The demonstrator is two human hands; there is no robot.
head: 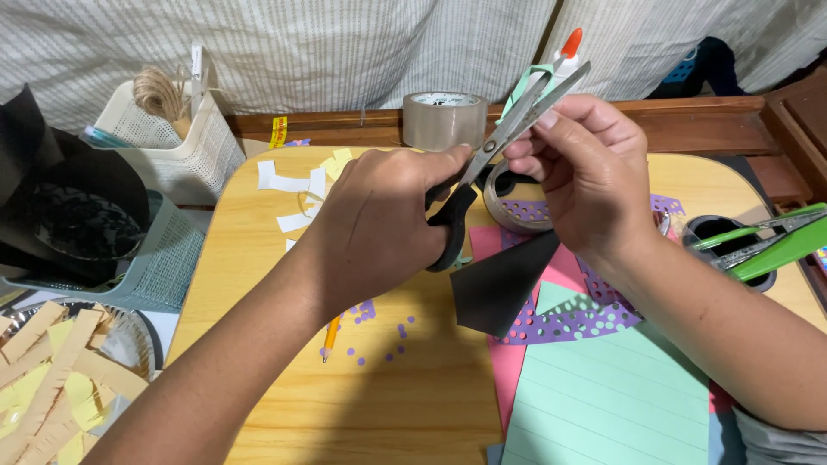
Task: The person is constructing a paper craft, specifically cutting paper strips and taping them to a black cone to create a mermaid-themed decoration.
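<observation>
Shiny metal scissors (508, 129) with black plastic handles; matt black paper (500, 284); smooth wooden table (413, 396).

Black-handled scissors (495, 142), black paper (500, 288), purple sheet (573, 323) (w/ punched dots), mint lined paper (612, 400).

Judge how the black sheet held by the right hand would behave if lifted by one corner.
The black sheet is probably light and floppy: it hangs from the right hand as a thin flat piece. It likely cuts easily, since the scissors in the left hand meet it.
</observation>
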